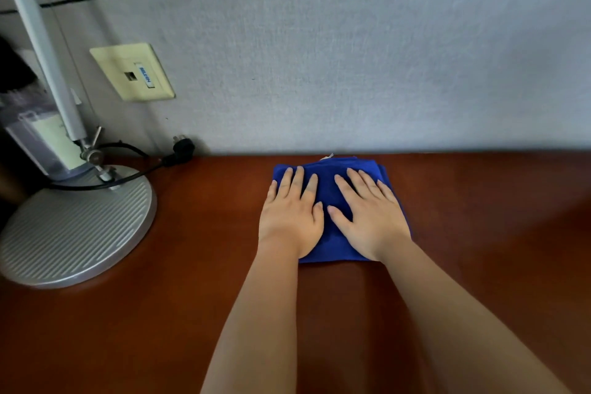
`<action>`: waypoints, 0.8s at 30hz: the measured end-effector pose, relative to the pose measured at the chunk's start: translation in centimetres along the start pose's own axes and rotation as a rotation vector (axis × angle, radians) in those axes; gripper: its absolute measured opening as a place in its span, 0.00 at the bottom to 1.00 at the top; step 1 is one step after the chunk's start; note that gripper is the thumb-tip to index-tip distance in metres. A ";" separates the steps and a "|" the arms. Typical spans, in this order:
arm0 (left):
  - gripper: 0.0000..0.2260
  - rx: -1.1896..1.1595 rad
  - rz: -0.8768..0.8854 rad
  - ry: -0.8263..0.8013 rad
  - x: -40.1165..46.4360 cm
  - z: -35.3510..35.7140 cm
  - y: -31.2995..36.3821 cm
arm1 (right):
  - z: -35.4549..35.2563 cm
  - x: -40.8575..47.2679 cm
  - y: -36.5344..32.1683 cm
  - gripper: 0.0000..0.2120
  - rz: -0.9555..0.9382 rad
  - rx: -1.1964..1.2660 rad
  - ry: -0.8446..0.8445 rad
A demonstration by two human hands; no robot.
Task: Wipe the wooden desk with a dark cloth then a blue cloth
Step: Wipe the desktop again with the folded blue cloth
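A folded blue cloth (329,192) lies flat on the reddish-brown wooden desk (192,313), close to the back wall. My left hand (291,214) presses on the cloth's left half with straight fingers. My right hand (371,214) lies flat on its right half, fingers spread toward the wall. The two thumbs nearly meet over the cloth's middle. No dark cloth is in view.
A silver desk lamp with a round ribbed base (73,227) and a slanted pole (41,48) stands at the left. A black cable and plug (179,150) lie by the wall. A cream wall socket plate (132,75) sits above the desk.
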State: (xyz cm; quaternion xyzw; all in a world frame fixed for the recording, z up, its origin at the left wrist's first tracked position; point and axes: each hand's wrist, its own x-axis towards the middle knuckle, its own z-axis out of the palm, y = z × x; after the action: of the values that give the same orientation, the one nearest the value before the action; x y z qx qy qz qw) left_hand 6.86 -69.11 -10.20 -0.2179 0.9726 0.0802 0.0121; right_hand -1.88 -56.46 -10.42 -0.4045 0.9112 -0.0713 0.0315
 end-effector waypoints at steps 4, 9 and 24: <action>0.25 -0.008 0.015 -0.003 2.8 -0.2 -0.3 | 0.0 2.5 0.7 0.30 0.030 -0.018 -0.004; 0.25 -0.006 0.037 -0.005 5.9 -0.4 -0.6 | -0.2 5.2 1.4 0.30 0.055 -0.017 0.012; 0.25 -0.006 -0.005 -0.006 -1.2 0.0 1.0 | -0.4 -1.2 0.2 0.30 0.021 -0.012 -0.011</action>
State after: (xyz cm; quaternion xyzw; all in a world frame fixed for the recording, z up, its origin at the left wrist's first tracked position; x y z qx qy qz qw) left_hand 7.53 -67.75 -9.99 -0.2203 0.9717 0.0838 0.0147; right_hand -1.26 -55.34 -10.07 -0.3956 0.9156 -0.0633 0.0351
